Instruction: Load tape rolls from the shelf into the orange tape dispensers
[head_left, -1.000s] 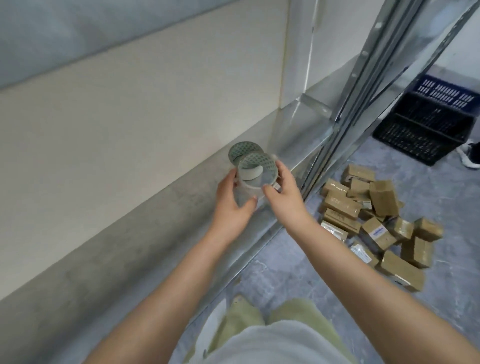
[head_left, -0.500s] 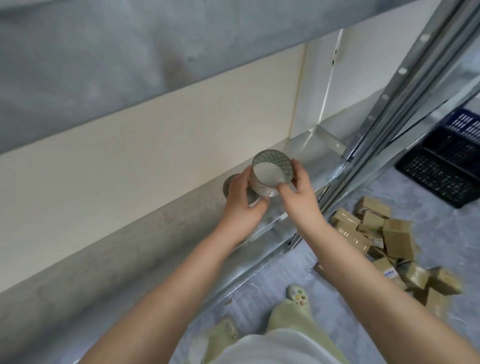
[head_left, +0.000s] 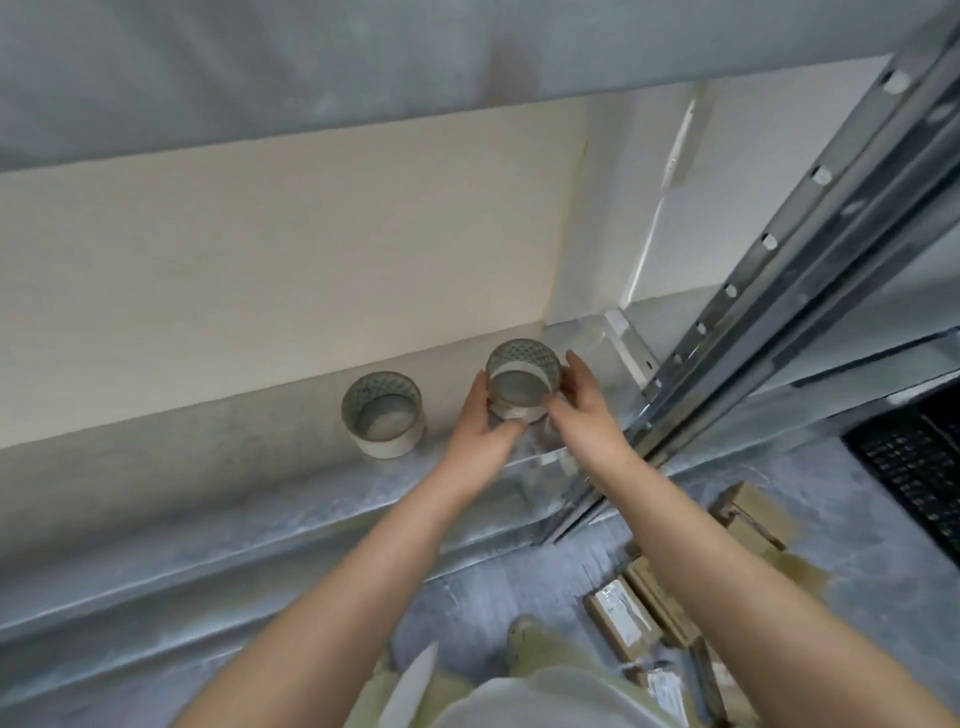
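Observation:
I hold a roll of clear tape (head_left: 522, 382) with a patterned cardboard core between both hands, just above the metal shelf (head_left: 311, 499). My left hand (head_left: 485, 423) grips its left side and my right hand (head_left: 584, 410) its right side. A second, similar tape roll (head_left: 383, 415) stands on the shelf to the left of my hands, against the cream back wall. No orange tape dispenser is in view.
A perforated steel upright (head_left: 769, 291) rises at the right of the shelf. Several small brown cardboard boxes (head_left: 748, 519) lie on the grey floor at the lower right. A dark plastic crate (head_left: 914, 467) sits at the far right. Another shelf board (head_left: 363, 62) hangs overhead.
The view has swung upward and left along the shelf. Both hands keep the tape roll, and the second roll, partly hidden behind it before, now stands apart at the left.

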